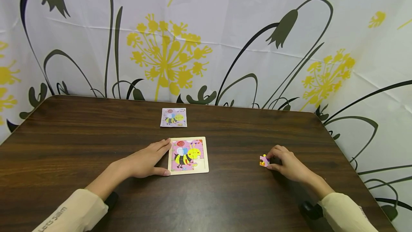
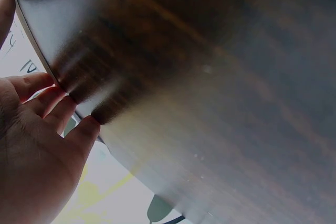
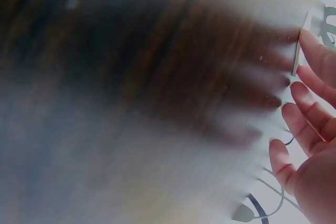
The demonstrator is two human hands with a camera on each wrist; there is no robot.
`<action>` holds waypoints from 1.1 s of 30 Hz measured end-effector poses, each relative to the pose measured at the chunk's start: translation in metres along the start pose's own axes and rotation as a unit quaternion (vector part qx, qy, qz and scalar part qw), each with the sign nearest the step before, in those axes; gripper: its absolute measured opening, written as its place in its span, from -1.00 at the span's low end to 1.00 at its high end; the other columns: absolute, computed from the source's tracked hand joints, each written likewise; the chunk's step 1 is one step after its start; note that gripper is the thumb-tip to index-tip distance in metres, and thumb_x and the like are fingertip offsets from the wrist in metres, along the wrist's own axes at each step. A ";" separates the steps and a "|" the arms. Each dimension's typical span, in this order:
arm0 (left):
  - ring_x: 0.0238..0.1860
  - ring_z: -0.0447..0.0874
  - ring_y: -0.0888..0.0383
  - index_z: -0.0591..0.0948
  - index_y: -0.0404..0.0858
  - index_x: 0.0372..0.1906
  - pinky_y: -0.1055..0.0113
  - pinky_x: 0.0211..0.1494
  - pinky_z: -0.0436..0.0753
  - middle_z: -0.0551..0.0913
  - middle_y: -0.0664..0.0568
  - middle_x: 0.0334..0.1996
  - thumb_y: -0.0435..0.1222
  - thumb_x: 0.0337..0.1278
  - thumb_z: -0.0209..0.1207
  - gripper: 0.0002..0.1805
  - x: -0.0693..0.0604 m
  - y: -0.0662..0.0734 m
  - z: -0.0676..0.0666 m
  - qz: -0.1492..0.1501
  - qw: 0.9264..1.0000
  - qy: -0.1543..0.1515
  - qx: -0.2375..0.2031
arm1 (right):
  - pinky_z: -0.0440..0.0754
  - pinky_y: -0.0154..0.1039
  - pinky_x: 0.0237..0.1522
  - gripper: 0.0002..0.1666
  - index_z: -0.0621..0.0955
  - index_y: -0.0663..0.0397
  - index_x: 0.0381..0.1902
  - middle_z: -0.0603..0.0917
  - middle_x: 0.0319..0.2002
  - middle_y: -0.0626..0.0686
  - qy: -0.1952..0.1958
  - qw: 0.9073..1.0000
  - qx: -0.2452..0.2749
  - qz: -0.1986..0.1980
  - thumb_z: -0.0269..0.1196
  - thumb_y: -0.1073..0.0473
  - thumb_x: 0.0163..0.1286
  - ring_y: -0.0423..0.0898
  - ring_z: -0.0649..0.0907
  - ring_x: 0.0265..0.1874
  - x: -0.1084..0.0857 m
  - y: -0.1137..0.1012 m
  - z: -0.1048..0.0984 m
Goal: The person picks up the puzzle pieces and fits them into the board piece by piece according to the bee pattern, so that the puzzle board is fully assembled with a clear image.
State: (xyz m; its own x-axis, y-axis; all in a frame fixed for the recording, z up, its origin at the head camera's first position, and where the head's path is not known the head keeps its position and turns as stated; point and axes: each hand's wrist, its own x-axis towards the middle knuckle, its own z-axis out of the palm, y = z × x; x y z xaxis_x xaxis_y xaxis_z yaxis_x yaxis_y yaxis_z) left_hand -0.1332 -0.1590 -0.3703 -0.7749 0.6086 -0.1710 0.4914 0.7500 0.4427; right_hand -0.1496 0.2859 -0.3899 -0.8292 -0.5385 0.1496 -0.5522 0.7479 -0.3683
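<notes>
A square wooden jigsaw puzzle (image 1: 188,155) lies on the table, showing a yellow and black bee on pink. Bare pale wood shows at its lower right. My left hand (image 1: 149,158) rests by its left side, fingertips at the upper left corner and thumb at the lower left; the fingers (image 2: 65,111) look extended in the left wrist view. Well to the right, my right hand (image 1: 286,164) pinches a pink and yellow puzzle piece (image 1: 264,161) between thumb and fingers, low over the table. In the right wrist view the piece (image 3: 297,56) appears only as a thin edge at the fingertips.
A printed card (image 1: 173,117) with the same bee picture lies behind the puzzle. The dark wood-grain table (image 1: 235,196) has rounded far corners. A white curtain (image 1: 238,38) with yellow and grey plant prints hangs behind it.
</notes>
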 end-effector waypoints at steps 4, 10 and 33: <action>0.32 0.00 -0.26 0.14 -0.48 0.32 -0.12 0.25 0.13 0.03 -0.32 0.35 0.08 0.03 0.17 -0.06 0.000 0.000 0.000 -0.001 1.000 -0.001 0.000 | 0.27 -0.11 -0.27 -0.73 0.57 0.03 -0.33 0.51 -0.28 -0.11 -0.003 1.000 -0.005 0.008 0.41 0.26 -0.01 -0.09 0.49 -0.23 0.001 -0.001 0.001; 0.32 0.00 -0.26 0.15 -0.48 0.32 -0.12 0.25 0.13 0.03 -0.33 0.35 0.08 0.03 0.18 -0.06 0.000 0.000 0.000 -0.004 1.000 -0.002 0.000 | 0.23 -0.16 -0.28 -0.74 0.57 0.03 -0.34 0.51 -0.29 -0.12 0.001 1.000 -0.002 0.006 0.41 0.24 0.00 -0.10 0.50 -0.23 0.002 -0.001 0.001; 0.32 0.00 -0.25 0.14 -0.49 0.32 -0.11 0.25 0.14 0.03 -0.32 0.35 0.07 0.03 0.18 -0.07 0.000 -0.001 0.001 0.001 1.000 0.001 0.003 | 0.22 -0.14 -0.24 -0.78 0.53 0.00 -0.36 0.51 -0.33 -0.15 -0.037 0.999 0.025 -0.008 0.37 0.17 0.07 -0.21 0.51 -0.29 0.023 -0.016 -0.002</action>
State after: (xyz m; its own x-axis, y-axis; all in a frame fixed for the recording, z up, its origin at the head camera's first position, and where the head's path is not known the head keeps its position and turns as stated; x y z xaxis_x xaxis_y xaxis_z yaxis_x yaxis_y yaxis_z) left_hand -0.1335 -0.1597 -0.3715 -0.7743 0.6099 -0.1686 0.4952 0.7500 0.4385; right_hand -0.1601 0.2627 -0.3788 -0.8104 -0.5793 0.0875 -0.5588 0.7193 -0.4128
